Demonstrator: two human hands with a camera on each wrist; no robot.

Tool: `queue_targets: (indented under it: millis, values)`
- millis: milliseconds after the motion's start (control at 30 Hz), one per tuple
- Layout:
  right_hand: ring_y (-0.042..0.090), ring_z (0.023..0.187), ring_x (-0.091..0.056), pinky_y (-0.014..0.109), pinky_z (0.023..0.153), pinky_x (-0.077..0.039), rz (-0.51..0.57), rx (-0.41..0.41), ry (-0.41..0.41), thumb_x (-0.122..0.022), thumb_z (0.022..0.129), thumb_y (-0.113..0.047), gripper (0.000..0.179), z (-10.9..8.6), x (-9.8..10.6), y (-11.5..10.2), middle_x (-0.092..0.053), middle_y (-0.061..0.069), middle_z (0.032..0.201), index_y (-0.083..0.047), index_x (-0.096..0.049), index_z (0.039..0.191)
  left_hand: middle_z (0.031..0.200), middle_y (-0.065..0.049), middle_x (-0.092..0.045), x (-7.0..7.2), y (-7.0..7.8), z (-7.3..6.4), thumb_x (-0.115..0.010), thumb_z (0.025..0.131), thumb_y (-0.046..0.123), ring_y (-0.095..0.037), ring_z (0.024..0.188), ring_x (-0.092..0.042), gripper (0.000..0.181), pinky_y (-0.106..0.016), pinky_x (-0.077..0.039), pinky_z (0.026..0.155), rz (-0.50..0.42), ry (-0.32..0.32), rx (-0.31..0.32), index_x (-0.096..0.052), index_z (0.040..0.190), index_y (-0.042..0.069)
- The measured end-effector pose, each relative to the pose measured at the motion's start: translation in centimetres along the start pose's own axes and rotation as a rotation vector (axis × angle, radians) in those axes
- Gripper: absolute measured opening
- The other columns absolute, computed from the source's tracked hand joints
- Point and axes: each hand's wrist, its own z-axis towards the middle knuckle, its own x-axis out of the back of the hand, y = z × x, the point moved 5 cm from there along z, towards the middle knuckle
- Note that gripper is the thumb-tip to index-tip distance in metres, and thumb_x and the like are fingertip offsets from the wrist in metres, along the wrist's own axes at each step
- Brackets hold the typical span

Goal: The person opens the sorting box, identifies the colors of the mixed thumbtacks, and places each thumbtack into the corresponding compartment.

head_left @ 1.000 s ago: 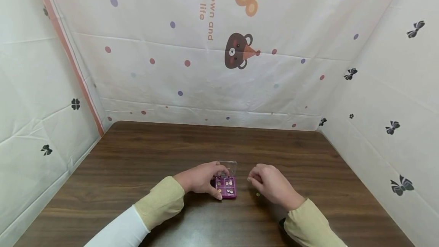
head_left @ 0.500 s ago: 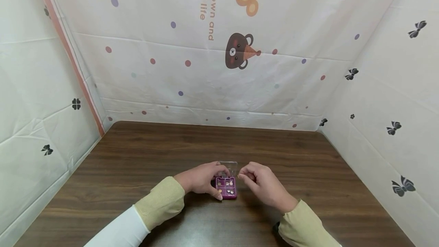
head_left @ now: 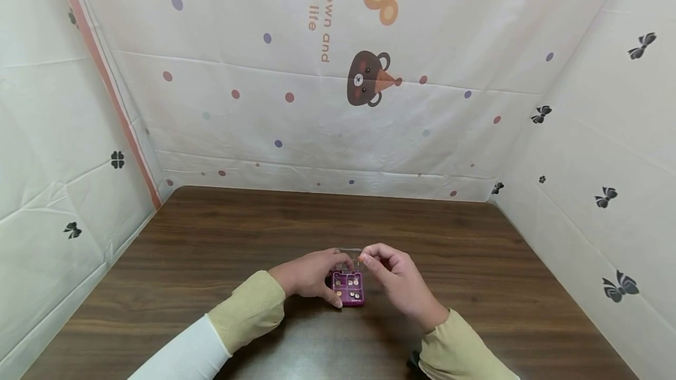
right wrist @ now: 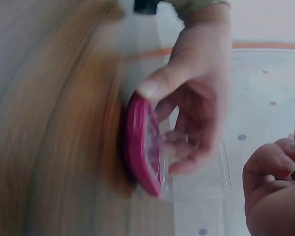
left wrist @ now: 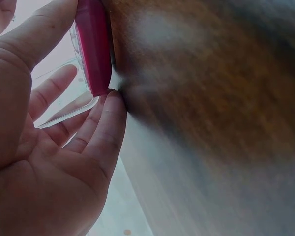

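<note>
A small purple compartment box stands on the table with its clear lid raised at the back. Tiny round pieces like buttons lie in its compartments. My left hand grips the box from the left, thumb at the near corner and fingers around the hinge side. In the left wrist view, fingertips touch the box's magenta wall. My right hand hovers just right of the lid, thumb and forefinger pinching a tiny orange piece, mostly hidden by the fingertips.
The brown wooden table spreads around both hands. A patterned white sheet hangs behind it and on both sides. A dark band shows at the right sleeve.
My right hand has moved left and slightly away from me, to the raised lid. The green piece seen earlier beside it is now hidden. My left hand and the box stay put.
</note>
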Motion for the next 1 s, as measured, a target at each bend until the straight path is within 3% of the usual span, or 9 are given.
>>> queue_targets:
  millis: [167,333,633,833,1000]
  values:
    - [0.004,0.057,-0.035,0.02,0.053,-0.03,0.415,-0.086,-0.069,-0.054,0.107,-0.022,0.012,-0.1,-0.8,0.3,-0.041,-0.008,0.07,-0.016,-0.064,0.103,0.114,0.005,-0.059,0.0,0.0,0.1,-0.093,0.073,0.039,-0.009,0.102,-0.058,0.067,-0.032,-0.05,0.095,-0.007,-0.004,0.003,-0.062,0.129,0.023]
    - [0.007,0.057,-0.028,0.021,0.054,-0.023,0.707,-0.065,-0.176,-0.046,0.11,-0.016,0.021,-0.3,-1.8,0.2,-0.038,-0.008,0.069,-0.019,-0.066,0.104,0.114,0.006,-0.059,0.0,0.0,0.0,-0.093,0.073,0.039,-0.009,0.102,-0.058,0.066,-0.032,-0.05,0.095,-0.004,-0.007,0.016,-0.061,0.129,0.024]
    - [0.011,0.058,-0.019,0.022,0.055,-0.016,1.02,-0.053,-0.247,-0.04,0.111,-0.014,0.032,-0.3,-3.1,-0.2,-0.027,-0.005,0.068,-0.014,-0.065,0.091,0.115,0.007,-0.058,0.0,0.1,-0.1,-0.092,0.074,0.04,-0.009,0.106,-0.057,0.066,-0.034,-0.05,0.098,0.005,-0.011,0.033,-0.06,0.13,0.025]
    - [0.011,0.06,-0.019,0.022,0.056,-0.016,1.089,0.061,-0.323,-0.026,0.113,-0.013,0.043,-0.4,-3.6,-0.7,-0.023,-0.003,0.07,-0.018,-0.048,0.077,0.115,0.007,-0.058,-0.1,-0.1,0.1,-0.093,0.074,0.04,-0.01,0.105,-0.057,0.067,-0.033,-0.049,0.098,0.009,-0.004,0.034,-0.06,0.13,0.025]
    - [0.01,0.061,-0.019,0.022,0.058,-0.016,1.146,0.114,-0.413,-0.024,0.114,-0.016,0.042,-0.6,-4.0,-1.3,-0.023,-0.004,0.072,-0.019,-0.051,0.081,0.111,0.006,-0.057,-0.1,-0.1,0.1,-0.093,0.073,0.039,-0.01,0.102,-0.057,0.067,-0.032,-0.049,0.096,-0.002,0.001,0.026,-0.061,0.13,0.024]
